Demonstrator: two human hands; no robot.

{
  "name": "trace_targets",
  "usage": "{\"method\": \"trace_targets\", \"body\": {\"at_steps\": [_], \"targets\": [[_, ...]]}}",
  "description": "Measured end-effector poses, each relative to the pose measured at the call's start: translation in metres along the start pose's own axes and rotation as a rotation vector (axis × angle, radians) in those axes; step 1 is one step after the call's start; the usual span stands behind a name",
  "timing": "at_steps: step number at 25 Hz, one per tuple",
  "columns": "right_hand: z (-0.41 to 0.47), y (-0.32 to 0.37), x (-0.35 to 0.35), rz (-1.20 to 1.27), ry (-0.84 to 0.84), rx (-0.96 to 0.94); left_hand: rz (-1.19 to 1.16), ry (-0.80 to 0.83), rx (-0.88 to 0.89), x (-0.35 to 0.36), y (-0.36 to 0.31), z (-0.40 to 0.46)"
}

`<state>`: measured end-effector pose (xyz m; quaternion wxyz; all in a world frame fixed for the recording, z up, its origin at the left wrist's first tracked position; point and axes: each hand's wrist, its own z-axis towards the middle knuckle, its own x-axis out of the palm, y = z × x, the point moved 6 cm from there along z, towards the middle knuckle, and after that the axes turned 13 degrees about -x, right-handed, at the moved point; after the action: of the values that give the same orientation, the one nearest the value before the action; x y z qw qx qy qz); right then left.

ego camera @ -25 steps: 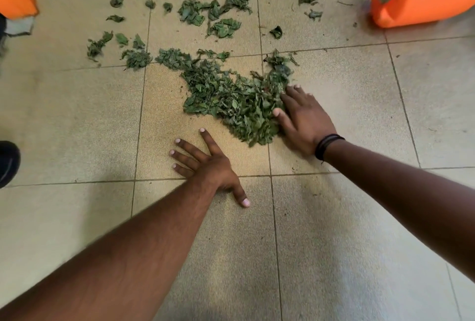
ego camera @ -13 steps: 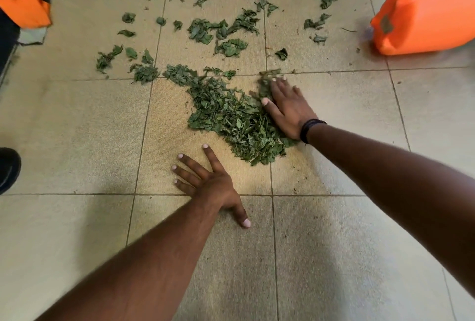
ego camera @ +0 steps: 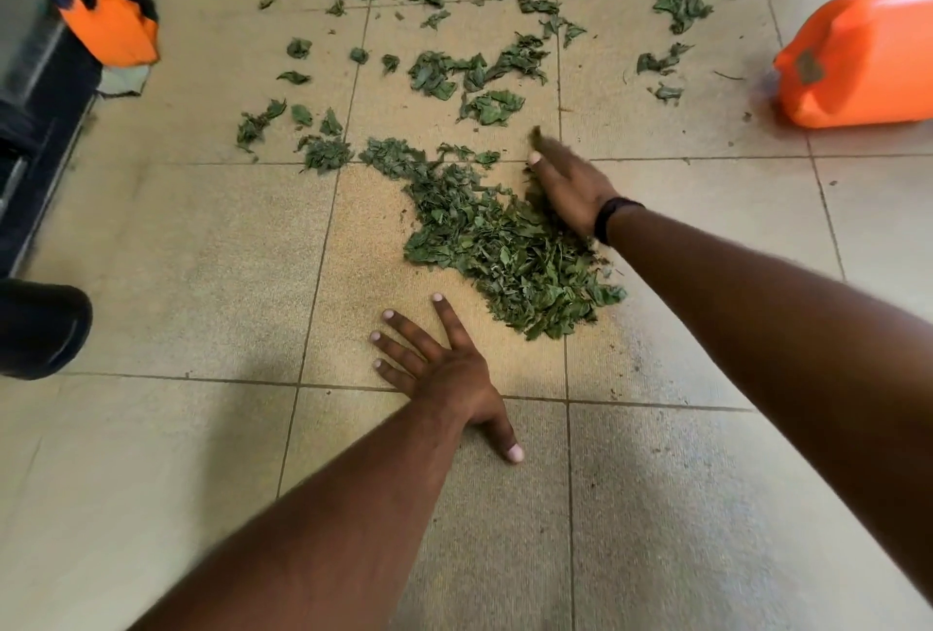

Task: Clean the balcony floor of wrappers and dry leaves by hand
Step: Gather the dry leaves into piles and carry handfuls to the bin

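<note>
The right hand lies at the far right edge of the leaf pile, fingers extended and blurred, its edge against the leaves and nothing gripped in it; a black band circles its wrist, just beside the pile. The left hand is pressed flat on the tiled floor just nearer the person than the pile, fingers spread and straight, thumb out toward the person, holding nothing and apart from the leaves. The pile itself is a dense green heap running across the tile joints between the two hands; beyond the pile, looser scattered leaves dot the tiles out to the far edge. Well to the right of the pile, an orange jerrycan lies on its side; well to the left of the pile sits a dark shoe, and farther beyond it an orange cloth hangs against a dark frame.
</note>
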<state>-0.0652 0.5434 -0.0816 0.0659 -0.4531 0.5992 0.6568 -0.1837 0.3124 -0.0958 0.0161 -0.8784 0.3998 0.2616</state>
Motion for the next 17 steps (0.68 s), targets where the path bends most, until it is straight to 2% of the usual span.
{"method": "trace_targets", "body": {"at_steps": [1, 4, 7, 9, 12, 17], "targets": [[-0.014, 0.011, 0.003, 0.029, -0.010, -0.058, 0.001, -0.004, 0.004, -0.001, 0.000, 0.001], [-0.070, 0.018, -0.007, -0.072, -0.213, -0.144, -0.009, 0.002, -0.002, -0.001, 0.001, 0.002], [-0.138, -0.020, 0.000, -0.126, -0.361, 0.081, -0.021, -0.002, 0.002, 0.000, 0.000, 0.005], [-0.165, -0.039, 0.017, -0.257, -0.328, 0.227, -0.020, 0.002, -0.005, 0.001, 0.000, 0.005], [-0.161, -0.047, 0.027, -0.439, -0.250, 0.263, -0.019, 0.005, -0.012, 0.002, 0.000, 0.006], [-0.160, -0.042, 0.027, -0.513, -0.208, 0.269, -0.024, 0.006, -0.022, 0.001, 0.001, -0.001]]}}
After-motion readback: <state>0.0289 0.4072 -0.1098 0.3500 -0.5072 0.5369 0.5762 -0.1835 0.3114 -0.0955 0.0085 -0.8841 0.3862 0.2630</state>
